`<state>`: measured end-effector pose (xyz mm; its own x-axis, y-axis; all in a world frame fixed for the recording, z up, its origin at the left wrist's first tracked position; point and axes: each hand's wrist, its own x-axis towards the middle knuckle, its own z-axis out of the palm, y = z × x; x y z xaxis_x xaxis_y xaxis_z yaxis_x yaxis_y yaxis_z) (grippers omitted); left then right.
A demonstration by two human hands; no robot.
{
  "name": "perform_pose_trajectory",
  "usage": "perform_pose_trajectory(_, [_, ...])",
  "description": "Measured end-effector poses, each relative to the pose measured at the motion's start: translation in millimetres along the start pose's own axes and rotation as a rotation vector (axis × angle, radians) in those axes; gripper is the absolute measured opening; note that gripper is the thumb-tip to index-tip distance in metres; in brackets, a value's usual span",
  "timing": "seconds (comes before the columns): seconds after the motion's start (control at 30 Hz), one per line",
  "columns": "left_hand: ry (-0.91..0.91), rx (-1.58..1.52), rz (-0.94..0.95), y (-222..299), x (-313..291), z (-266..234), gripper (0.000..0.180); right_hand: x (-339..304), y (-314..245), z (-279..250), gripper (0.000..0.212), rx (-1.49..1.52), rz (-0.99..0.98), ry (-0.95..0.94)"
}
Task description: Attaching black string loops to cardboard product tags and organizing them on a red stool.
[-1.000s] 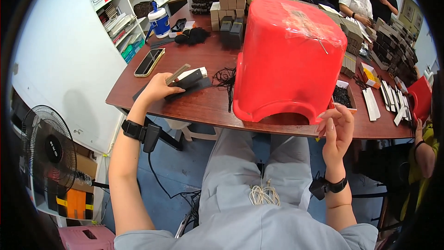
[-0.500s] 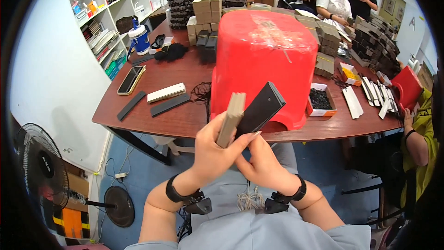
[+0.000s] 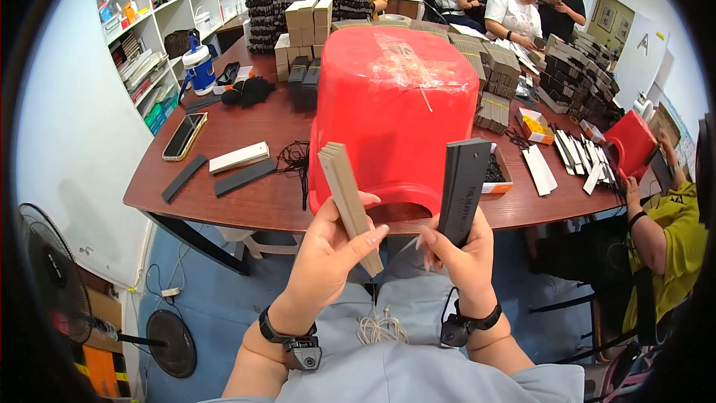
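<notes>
My left hand (image 3: 317, 257) is closed around a thin stack of beige card tags (image 3: 341, 198) with a hole near the top, tilted toward the left. In my right hand (image 3: 468, 265) is a stack of black card tags (image 3: 461, 183), held nearly upright, with print on its front and a hole at its upper end. The hands are apart, just off the near table edge. Behind the two stacks, a red plastic stool (image 3: 388, 116) with clear tape across its top stands on the table.
The brown table (image 3: 160, 183) carries a phone (image 3: 184, 136), a white tag stack (image 3: 239, 157), dark strips (image 3: 244, 177) and black cords (image 3: 294, 160). Tag bundles (image 3: 500, 75) stand behind the stool. A fan (image 3: 56, 272) is at left; a person in yellow-green (image 3: 675, 235) sits at right.
My hands have separated from close together, each carrying its own stack. The right hand has moved right and the black stack has turned upright. The whole view has shifted a little.
</notes>
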<state>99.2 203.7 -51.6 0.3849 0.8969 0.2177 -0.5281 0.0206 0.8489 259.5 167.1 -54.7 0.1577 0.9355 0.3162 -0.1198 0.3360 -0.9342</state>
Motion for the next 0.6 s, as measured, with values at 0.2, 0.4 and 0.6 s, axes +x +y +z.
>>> perform_pose_trajectory(0.2, [-0.054, 0.085, 0.036, -3.6, 5.8, -2.1, 0.045, 5.3, -2.3, -5.3, 0.029, -0.053, 0.048, -0.123])
perform_pose_trajectory(0.4, [-0.036, 0.089, 0.206, -9.9, 15.9, 2.6, 0.039, 4.7, -0.9, -3.2, 0.026, -0.022, -0.143, 0.103])
perform_pose_trajectory(0.6, [-0.047, -0.077, 0.172, -14.4, 26.3, 3.7, 0.039, 6.2, 5.1, -7.0, 0.025, 0.005, -0.191, 0.124])
